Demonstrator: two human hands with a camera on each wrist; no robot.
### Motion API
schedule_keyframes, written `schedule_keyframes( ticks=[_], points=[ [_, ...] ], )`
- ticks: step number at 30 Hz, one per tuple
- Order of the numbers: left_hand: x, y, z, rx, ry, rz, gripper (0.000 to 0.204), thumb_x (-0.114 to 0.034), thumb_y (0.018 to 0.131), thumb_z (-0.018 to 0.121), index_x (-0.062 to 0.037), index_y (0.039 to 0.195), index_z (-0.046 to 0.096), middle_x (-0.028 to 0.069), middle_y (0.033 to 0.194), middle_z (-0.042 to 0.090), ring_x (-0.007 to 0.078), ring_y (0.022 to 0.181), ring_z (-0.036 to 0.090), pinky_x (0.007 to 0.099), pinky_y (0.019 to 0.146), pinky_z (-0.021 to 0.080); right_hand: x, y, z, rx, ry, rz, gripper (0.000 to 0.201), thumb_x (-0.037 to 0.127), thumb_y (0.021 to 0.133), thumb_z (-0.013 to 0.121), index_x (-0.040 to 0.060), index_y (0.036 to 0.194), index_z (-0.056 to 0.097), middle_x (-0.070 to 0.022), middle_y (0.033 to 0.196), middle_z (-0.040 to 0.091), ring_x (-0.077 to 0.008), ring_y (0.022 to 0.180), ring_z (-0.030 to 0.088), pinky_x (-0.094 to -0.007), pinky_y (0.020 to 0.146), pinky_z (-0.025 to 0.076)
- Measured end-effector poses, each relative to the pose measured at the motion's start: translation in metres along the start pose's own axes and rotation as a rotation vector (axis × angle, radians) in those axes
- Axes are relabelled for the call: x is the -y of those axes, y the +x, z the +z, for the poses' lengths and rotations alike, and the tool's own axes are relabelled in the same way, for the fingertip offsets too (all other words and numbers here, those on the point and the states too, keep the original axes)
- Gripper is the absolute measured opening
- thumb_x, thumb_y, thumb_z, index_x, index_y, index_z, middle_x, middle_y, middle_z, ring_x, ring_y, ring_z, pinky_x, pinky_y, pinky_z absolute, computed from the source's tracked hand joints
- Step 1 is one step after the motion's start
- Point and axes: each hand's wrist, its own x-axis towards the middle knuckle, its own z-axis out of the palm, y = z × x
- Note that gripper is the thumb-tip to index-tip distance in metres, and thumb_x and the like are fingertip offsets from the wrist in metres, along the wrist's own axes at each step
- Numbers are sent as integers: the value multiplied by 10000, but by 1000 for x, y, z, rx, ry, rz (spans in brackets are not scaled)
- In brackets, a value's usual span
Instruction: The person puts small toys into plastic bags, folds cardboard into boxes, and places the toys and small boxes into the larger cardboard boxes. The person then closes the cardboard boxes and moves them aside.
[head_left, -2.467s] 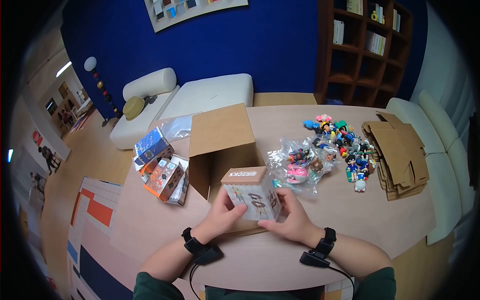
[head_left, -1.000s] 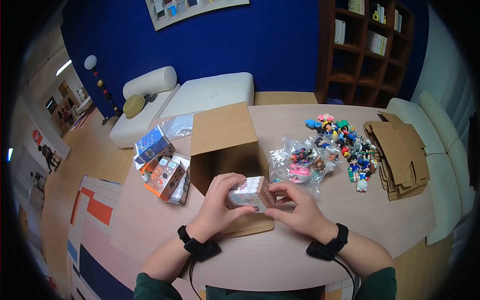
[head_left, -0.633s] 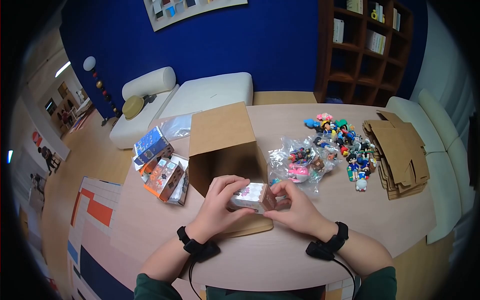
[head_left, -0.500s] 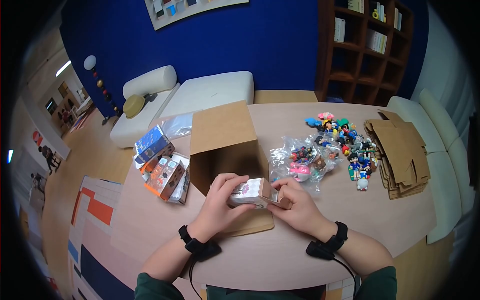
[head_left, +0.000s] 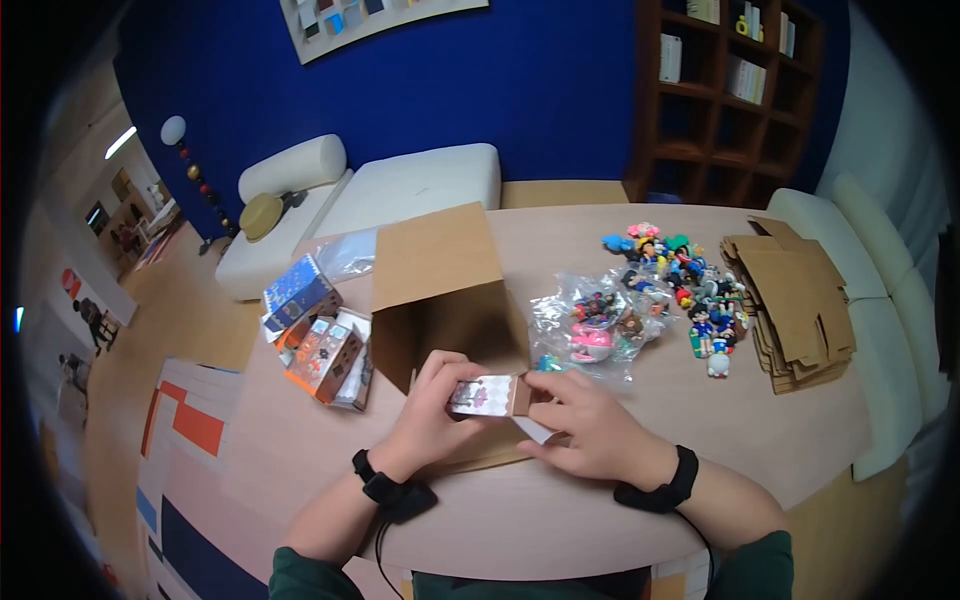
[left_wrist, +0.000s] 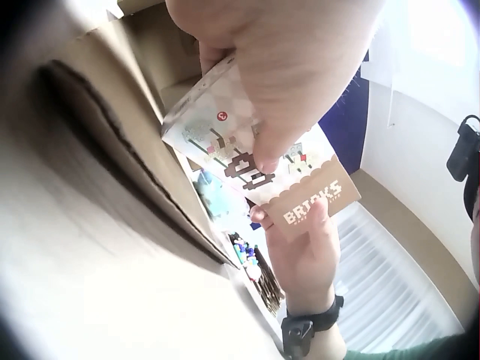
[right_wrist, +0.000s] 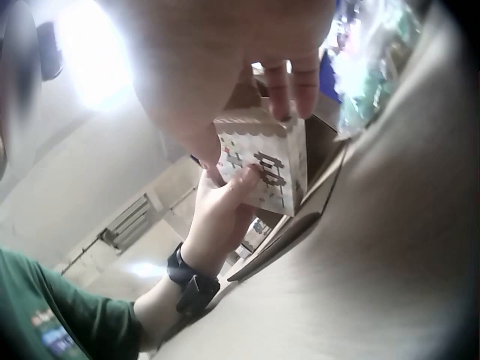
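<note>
A small patterned carton (head_left: 485,396) lies on its side between both hands, over the front of a large open cardboard box (head_left: 440,255). My left hand (head_left: 432,415) grips its body, the thumb on the near face and fingers over the far side. At the carton's brown end, my right hand (head_left: 600,430) pinches the end panel. A white flap (head_left: 537,430) sticks out below those fingers. In the left wrist view, the right thumb rests on the brown panel (left_wrist: 304,214) printed "BRICKS". Right fingers reach over the carton's end (right_wrist: 255,120) in the right wrist view. Its contents are hidden.
Blue (head_left: 300,290) and orange (head_left: 328,355) cartons lie left of the cardboard box. Bagged figures (head_left: 592,335) lie to its right, beside several loose toy figures (head_left: 690,275). Flattened cardboard (head_left: 795,300) is stacked at the table's right. Cables run from both wrists.
The carton has turned from upright onto its side, its brown end now facing right. The right hand has moved to that end, where the end has come open and a white flap shows.
</note>
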Motion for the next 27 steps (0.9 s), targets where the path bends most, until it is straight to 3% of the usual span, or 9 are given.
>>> schedule_keyframes(
  ticks=[4, 8, 14, 16, 20, 22, 23, 25, 27],
  points=[
    [-9, 0, 2, 38, 50, 69, 512, -34, 671, 855, -46, 1130, 629, 126, 1095, 541, 293, 1013, 584, 362, 830, 510, -1, -8, 7, 74, -240, 60, 311, 310, 858, 755, 82, 1057, 681, -97, 990, 636, -328, 931, 575, -420, 843, 479],
    [-13, 2, 2, 48, 91, 68, 479, -49, 689, 830, -48, 1134, 651, 135, 1088, 558, 316, 1015, 579, 382, 840, 503, -9, -9, 5, 172, -296, 73, 328, 334, 868, 740, 94, 1083, 680, -91, 967, 625, -319, 933, 565, -425, 906, 444],
    [-17, 3, -4, 126, 153, 78, 475, -54, 694, 826, -47, 1136, 651, 138, 1098, 567, 321, 1019, 576, 394, 849, 507, -15, -11, 4, 354, -89, 238, 339, 350, 877, 718, 92, 1096, 704, -86, 1011, 654, -301, 944, 567, -433, 936, 414],
    [-16, 3, -3, 133, 156, 80, 474, -51, 692, 827, -47, 1132, 652, 137, 1102, 569, 321, 1016, 577, 397, 848, 510, -16, -11, 3, 429, -57, 268, 343, 305, 908, 692, 80, 1166, 677, -99, 1065, 624, -316, 986, 511, -434, 925, 424],
    [-5, 3, 0, -12, 75, 49, 507, -67, 682, 868, -41, 1119, 614, 133, 1085, 560, 307, 990, 586, 379, 835, 514, -6, 4, -11, 371, 173, 356, 323, 206, 917, 685, 78, 1213, 670, -85, 1122, 639, -280, 1052, 528, -388, 939, 444],
    [10, 0, 5, -117, -29, -29, 583, -85, 674, 913, -34, 1128, 551, 119, 1088, 539, 260, 980, 586, 348, 834, 509, 3, 12, -24, 6, 453, 391, 284, 156, 894, 704, 36, 1150, 671, -92, 1066, 636, -276, 986, 609, -370, 918, 463],
    [12, -1, 5, -121, -30, -33, 583, -85, 674, 913, -34, 1128, 551, 119, 1088, 539, 260, 980, 586, 348, 834, 509, 0, 13, -25, 11, 453, 391, 284, 156, 894, 704, 36, 1150, 671, -92, 1066, 636, -276, 986, 609, -370, 918, 463],
    [14, -1, 6, -155, -105, -157, 615, -83, 681, 918, -31, 1151, 525, 98, 1111, 522, 220, 986, 579, 326, 842, 505, -7, 12, -28, -456, 342, 204, 286, 113, 900, 690, -37, 1138, 641, -128, 1099, 623, -259, 1051, 603, -352, 959, 466],
    [16, -3, 7, -142, -161, -182, 623, -77, 694, 913, -32, 1163, 506, 77, 1120, 505, 187, 1005, 571, 309, 862, 497, -12, 14, -45, -545, 168, 143, 302, 92, 897, 684, -61, 1150, 621, -148, 1126, 609, -260, 1058, 594, -353, 980, 457]
  ],
)
